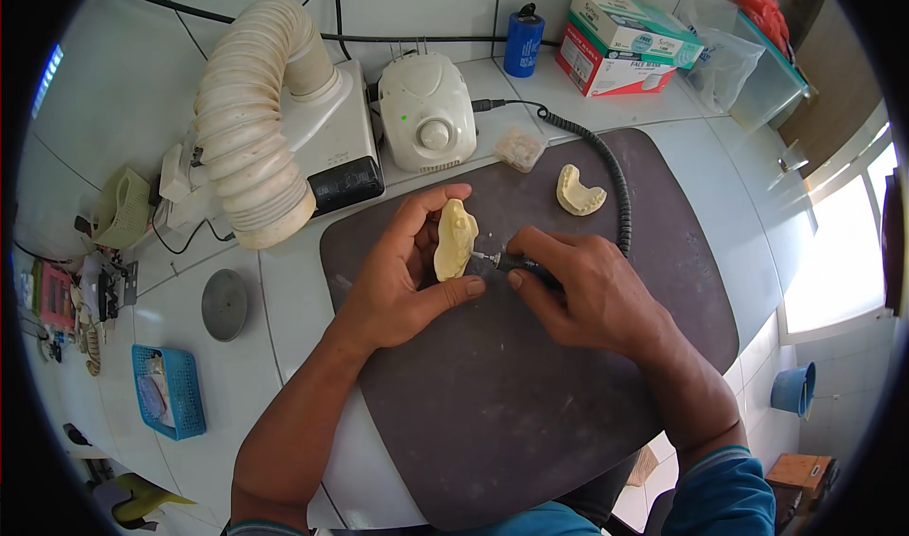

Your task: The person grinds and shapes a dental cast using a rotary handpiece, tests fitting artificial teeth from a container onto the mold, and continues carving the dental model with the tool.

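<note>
My left hand [405,285] is closed around a pale yellow plaster dental model [455,242], held up on its side above a dark brown mat [454,422]. In my right hand [592,290] is a black rotary handpiece [530,269], gripped like a pen. Its thin metal bur points left and meets, or nearly meets, the model's right side; I cannot tell whether they touch. A second plaster dental model [579,191], horseshoe-shaped, lies on the mat beyond my right hand. A coiled black cord [615,176] curves past it toward a white control box [426,110] with a round knob.
A ribbed white suction hose [248,129] arches at the back left. Near the mat's far edge lies a small clear box [520,148]. Stacked mask boxes [625,48] and a blue cylinder [524,42] stand behind. A grey dish [224,305] and blue basket [170,392] are left.
</note>
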Available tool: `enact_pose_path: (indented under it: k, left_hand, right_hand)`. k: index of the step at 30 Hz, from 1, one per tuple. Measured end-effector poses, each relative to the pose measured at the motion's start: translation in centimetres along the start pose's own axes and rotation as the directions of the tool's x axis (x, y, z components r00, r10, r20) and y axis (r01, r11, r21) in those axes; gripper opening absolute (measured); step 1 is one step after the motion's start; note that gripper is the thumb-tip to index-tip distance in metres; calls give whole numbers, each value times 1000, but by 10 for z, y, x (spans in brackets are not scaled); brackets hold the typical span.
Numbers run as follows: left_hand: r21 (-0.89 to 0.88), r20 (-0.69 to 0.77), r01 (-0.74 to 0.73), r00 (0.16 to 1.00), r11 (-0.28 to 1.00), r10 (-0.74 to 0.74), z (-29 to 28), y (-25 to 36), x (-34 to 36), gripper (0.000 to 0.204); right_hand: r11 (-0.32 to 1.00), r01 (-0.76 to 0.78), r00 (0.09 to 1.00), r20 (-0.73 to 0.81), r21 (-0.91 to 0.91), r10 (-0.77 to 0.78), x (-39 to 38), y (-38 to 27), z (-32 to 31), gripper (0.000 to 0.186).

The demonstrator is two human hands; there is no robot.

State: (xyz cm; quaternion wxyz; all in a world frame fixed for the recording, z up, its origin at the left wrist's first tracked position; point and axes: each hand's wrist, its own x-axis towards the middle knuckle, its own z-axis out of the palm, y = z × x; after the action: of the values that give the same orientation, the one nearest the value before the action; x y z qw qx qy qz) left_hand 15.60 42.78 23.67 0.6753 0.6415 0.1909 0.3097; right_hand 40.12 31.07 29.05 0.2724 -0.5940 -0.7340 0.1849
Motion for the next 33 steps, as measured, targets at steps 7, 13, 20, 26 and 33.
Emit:
enact_pose_path:
  k: [7, 13, 20, 26, 33]
  left_hand:
    - [-1, -2, -1, 1000, 1000, 1, -1, 0, 0, 97]
    - [-15, 9, 21, 1000, 1000, -21, -1, 1, -1, 98]
    - [-4, 12, 12, 1000, 1000, -12, -1, 0, -1, 98]
    - [1, 13, 10, 1000, 1000, -10, -1, 0, -1, 98]
    - [4, 17, 1, 1000, 1000, -1, -2, -1, 0, 99]
  right_hand:
    - [1000, -27, 1000, -6, 7, 27, 0, 0, 1, 22]
    - [999, -33, 999, -9, 19, 33, 1, 0, 2, 22]
    - [999, -38, 999, -5, 23, 38, 1, 0, 1, 21]
    - [1000, -25, 1000, 6, 17, 25, 1, -1, -1, 22]
    - [999, -38, 999, -5, 31, 38, 1, -1, 0, 22]
